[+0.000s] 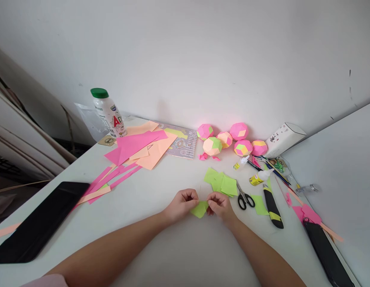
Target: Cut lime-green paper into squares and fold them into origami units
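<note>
**Both hands pinching green square, mid-table**

Left hand (183, 203) and right hand (219, 204) meet over the table (161, 247), fingers curled narrow, each pinching an edge of one green square (199, 209). The square sits low against the tabletop between them.

Around it, clock from the square:
- 1 o'clock, near: green stack (221, 183).
- 3 o'clock, just beside the right hand: scissors (245, 198), then the knife (273, 208). A glue bottle (258, 178) lies past them.
- 12 to 1 o'clock, by the wall: six paper balls (229, 140); box (283, 139) at their right.
- 10 to 11 o'clock, well apart: pink and orange sheets (143, 146), strips (110, 181), bottle (109, 113).
- 9 o'clock, far: tablet (38, 225) on the left table edge.
- 4 o'clock: black case (325, 251) along the right edge.

Room: bare white top from 5 to 9 o'clock, between the forearms and out left to the tablet. The right side is crowded, with tools close to the right wrist. The wall closes 12 o'clock behind the balls.
</note>
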The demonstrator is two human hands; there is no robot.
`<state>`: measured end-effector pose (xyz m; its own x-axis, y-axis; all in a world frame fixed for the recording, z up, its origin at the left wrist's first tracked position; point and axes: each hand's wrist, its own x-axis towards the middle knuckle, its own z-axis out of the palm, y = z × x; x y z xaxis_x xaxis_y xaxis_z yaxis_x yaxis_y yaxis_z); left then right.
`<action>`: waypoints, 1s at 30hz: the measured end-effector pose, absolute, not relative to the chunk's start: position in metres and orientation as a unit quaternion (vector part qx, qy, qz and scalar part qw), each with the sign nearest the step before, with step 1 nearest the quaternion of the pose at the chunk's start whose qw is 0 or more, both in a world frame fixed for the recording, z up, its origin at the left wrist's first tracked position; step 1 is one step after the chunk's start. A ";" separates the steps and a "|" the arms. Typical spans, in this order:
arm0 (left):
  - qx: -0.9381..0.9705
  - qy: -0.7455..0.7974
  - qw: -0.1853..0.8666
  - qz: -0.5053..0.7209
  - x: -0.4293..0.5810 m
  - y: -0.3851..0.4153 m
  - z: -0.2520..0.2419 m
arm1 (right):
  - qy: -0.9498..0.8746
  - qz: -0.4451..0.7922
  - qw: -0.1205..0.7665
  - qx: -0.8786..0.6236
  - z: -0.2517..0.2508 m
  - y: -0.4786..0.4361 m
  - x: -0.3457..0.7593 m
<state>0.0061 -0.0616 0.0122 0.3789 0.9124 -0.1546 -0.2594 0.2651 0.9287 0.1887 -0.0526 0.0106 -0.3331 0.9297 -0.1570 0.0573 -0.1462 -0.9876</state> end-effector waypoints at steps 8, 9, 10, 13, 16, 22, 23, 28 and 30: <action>0.340 0.390 0.728 0.449 0.002 -0.056 0.011 | -0.477 0.640 0.436 -0.416 0.009 -0.047 0.191; 0.342 0.391 0.728 0.447 0.002 -0.056 0.010 | -0.477 0.640 0.439 -0.412 0.009 -0.047 0.191; 0.348 0.391 0.726 0.445 0.003 -0.056 0.010 | -0.482 0.640 0.437 -0.409 0.009 -0.047 0.192; 0.375 0.389 0.715 0.443 0.005 -0.058 0.010 | -0.511 0.634 0.415 -0.406 0.007 -0.047 0.191; 0.400 0.396 0.703 0.433 0.007 -0.060 0.010 | -0.535 0.621 0.397 -0.414 0.006 -0.048 0.191; 0.441 0.409 0.691 0.400 0.008 -0.061 0.016 | -0.546 0.603 0.390 -0.433 0.010 -0.049 0.191; 0.441 0.412 0.688 0.404 0.008 -0.061 0.016 | -0.543 0.603 0.391 -0.435 0.010 -0.049 0.191; 0.422 0.428 0.669 0.438 0.009 -0.060 0.014 | -0.542 0.604 0.391 -0.433 0.010 -0.050 0.191; 0.417 0.426 0.662 0.454 0.009 -0.061 0.012 | -0.538 0.608 0.393 -0.432 0.009 -0.050 0.191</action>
<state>0.0093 -0.0609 0.0122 0.2251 0.9566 -0.1852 -0.2461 0.2397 0.9391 0.1912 -0.0497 0.0095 -0.3171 0.9429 -0.1023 -0.0131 -0.1122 -0.9936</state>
